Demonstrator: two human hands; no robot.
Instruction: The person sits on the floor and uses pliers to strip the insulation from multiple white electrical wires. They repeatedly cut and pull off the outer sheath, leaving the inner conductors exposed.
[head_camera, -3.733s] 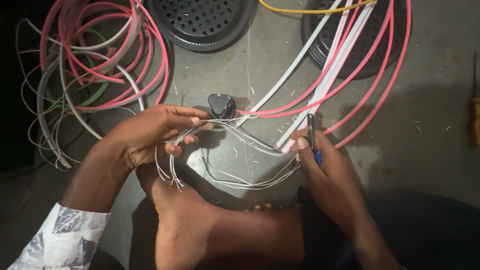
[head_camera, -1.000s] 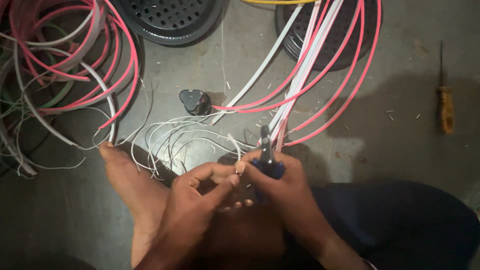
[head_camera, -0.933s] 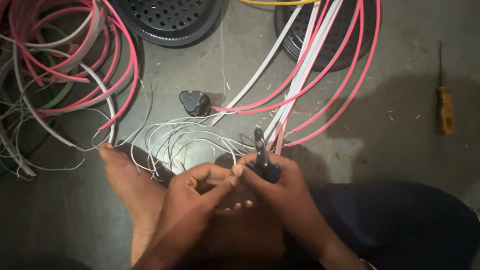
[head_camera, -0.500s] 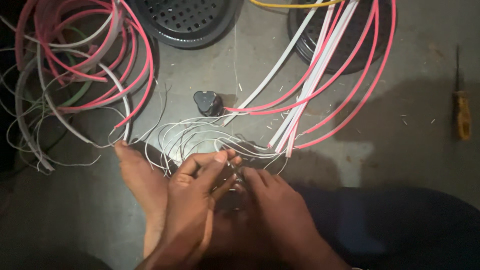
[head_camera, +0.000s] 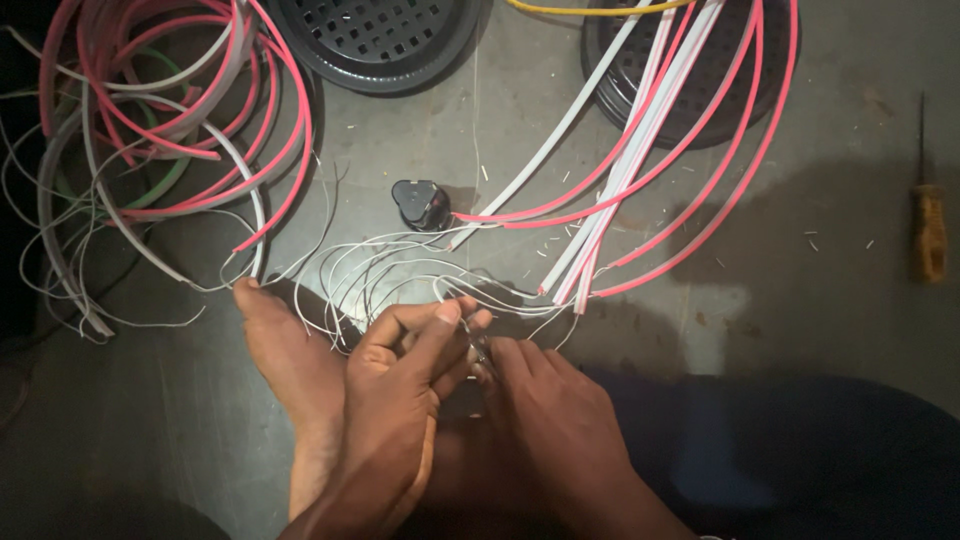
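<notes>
What is gripped by the right hand (head_camera: 545, 400) is hidden. Thin white wires (head_camera: 400, 270), looped just beyond the fingers, are pinched by the left hand (head_camera: 410, 365)'s closed fingers (head_camera: 447, 312).

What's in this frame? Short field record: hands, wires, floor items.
left hand: fingers pinching thin white wires
right hand: closed against the left, at the same wires; grip hidden
foot: bare, beside the wire loops
cables: pink and white, fanned across the floor
plug: black, on floor
screwdriver: orange handle, far right
</notes>
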